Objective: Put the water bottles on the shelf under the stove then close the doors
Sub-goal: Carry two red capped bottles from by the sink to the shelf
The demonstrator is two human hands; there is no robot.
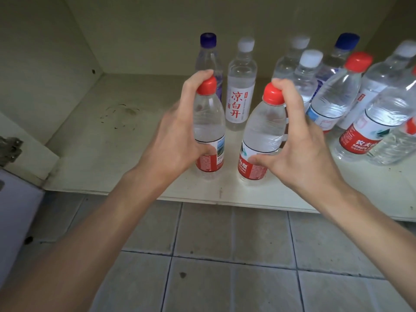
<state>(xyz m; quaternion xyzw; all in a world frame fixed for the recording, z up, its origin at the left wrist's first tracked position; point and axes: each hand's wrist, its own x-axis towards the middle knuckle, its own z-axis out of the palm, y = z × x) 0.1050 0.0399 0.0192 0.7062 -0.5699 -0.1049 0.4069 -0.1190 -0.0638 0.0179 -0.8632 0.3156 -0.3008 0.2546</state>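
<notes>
Two red-capped bottles at the front of the shelf (101,143), and both are held. The left hand (177,131) wraps the left bottle (209,122), fingers over the cap and thumb on the label. The right hand (299,140) grips the right bottle (263,129) the same way. Both bases look to be down on the board, so this is the placing step. Next, I'd say: let go cleanly without tipping either, pull back, find the doors. Counting behind: one purple cap (208,39), one blue cap (346,41), one red cap (359,60), four white caps, plus at least two more bottles cut off at the right edge.
</notes>
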